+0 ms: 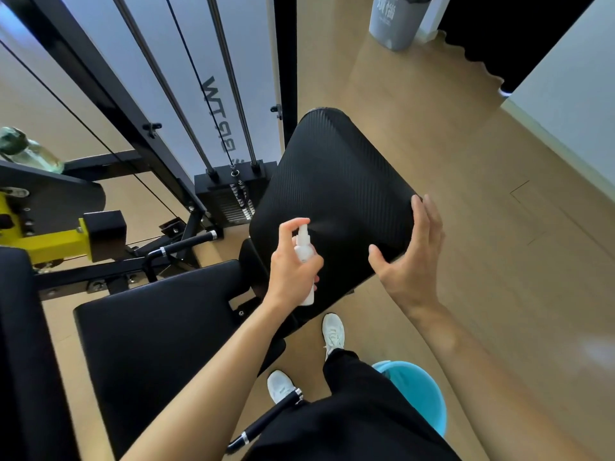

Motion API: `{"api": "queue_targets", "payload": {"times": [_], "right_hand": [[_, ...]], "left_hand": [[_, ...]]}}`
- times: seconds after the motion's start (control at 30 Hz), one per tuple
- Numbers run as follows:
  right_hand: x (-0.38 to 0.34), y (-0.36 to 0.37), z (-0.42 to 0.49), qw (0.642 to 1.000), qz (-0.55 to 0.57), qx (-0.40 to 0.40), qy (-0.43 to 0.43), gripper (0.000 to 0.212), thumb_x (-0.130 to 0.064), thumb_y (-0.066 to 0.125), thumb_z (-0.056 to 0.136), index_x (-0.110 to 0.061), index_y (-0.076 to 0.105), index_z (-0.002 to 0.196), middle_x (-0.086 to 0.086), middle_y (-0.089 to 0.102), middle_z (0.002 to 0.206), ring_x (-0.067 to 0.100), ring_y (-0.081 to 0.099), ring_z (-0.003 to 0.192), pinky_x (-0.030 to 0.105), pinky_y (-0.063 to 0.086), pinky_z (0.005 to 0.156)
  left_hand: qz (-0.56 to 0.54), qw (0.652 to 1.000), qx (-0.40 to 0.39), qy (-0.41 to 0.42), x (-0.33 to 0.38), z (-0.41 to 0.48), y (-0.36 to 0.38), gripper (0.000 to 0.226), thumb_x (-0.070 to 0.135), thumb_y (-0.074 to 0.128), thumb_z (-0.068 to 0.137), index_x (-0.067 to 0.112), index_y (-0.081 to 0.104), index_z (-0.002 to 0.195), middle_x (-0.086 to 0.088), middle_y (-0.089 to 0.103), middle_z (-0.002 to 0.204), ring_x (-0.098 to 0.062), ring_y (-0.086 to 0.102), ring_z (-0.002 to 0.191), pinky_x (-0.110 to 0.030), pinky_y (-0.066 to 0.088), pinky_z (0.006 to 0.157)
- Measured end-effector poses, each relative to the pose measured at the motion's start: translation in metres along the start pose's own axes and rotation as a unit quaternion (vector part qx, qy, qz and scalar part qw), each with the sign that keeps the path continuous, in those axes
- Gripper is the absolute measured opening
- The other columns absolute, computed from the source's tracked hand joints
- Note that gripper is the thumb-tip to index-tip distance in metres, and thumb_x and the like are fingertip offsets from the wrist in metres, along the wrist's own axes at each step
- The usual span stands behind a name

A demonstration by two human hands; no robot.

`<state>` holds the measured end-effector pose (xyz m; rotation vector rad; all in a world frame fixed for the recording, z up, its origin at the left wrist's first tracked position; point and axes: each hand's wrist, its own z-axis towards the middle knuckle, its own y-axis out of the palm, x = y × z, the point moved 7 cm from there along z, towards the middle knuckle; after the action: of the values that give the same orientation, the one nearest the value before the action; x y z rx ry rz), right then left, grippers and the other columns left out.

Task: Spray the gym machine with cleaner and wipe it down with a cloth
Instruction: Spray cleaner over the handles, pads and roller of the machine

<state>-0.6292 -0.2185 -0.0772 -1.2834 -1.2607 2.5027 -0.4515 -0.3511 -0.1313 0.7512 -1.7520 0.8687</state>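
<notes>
A black padded backrest [336,181] of the gym machine tilts up in the middle of the view, above a flat black seat pad [156,324]. My left hand [291,264] grips a small white spray bottle [304,252], forefinger on its top, nozzle aimed at the backrest; a faint mist shows in front of it. My right hand [411,247] rests on the backrest's right edge with fingers spread. No cloth is in view.
The weight stack [229,197] with guide rods and cables stands behind the pad. Yellow and black frame parts [63,241] lie at left, handle bars [186,244] beside the seat. A blue bucket [416,390] sits by my feet, a grey bin [396,21] far back.
</notes>
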Motion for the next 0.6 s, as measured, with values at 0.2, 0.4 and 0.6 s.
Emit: {"api": "queue_targets", "payload": {"times": [0.2,0.4,0.6], "right_hand": [[0.017,0.001,-0.03,0.994,0.096,-0.01,0.046,0.106,-0.008,0.084,0.081,-0.018,0.017,0.163,0.004,0.014,0.169,0.021,0.026,0.154,0.049,0.047,0.114],[0.04,0.03,-0.069,0.949,0.202,-0.089,0.225,0.085,-0.022,0.079,0.091,-0.027,0.026,0.157,-0.012,0.052,0.14,0.011,0.067,0.115,0.022,0.059,0.09],[0.051,0.074,-0.1,0.909,0.207,-0.193,0.305,0.056,-0.029,0.073,0.096,-0.026,0.046,0.144,-0.024,0.058,0.115,0.002,0.069,0.098,0.019,0.058,0.083]], "left_hand": [[0.024,1.0,-0.011,0.006,-0.019,-0.028,0.006,0.061,0.005,0.064,0.093,0.035,0.037,0.138,-0.01,0.058,0.106,-0.023,0.065,0.063,-0.028,0.059,0.056],[0.027,0.997,0.02,-0.063,-0.055,-0.035,-0.005,0.065,0.002,0.066,0.088,0.04,0.039,0.134,-0.011,0.059,0.105,-0.027,0.065,0.063,-0.034,0.059,0.054],[0.015,0.989,0.103,-0.108,-0.082,-0.025,-0.036,0.061,0.001,0.065,0.089,0.033,0.039,0.134,-0.007,0.057,0.105,-0.026,0.065,0.066,-0.034,0.061,0.057]]}}
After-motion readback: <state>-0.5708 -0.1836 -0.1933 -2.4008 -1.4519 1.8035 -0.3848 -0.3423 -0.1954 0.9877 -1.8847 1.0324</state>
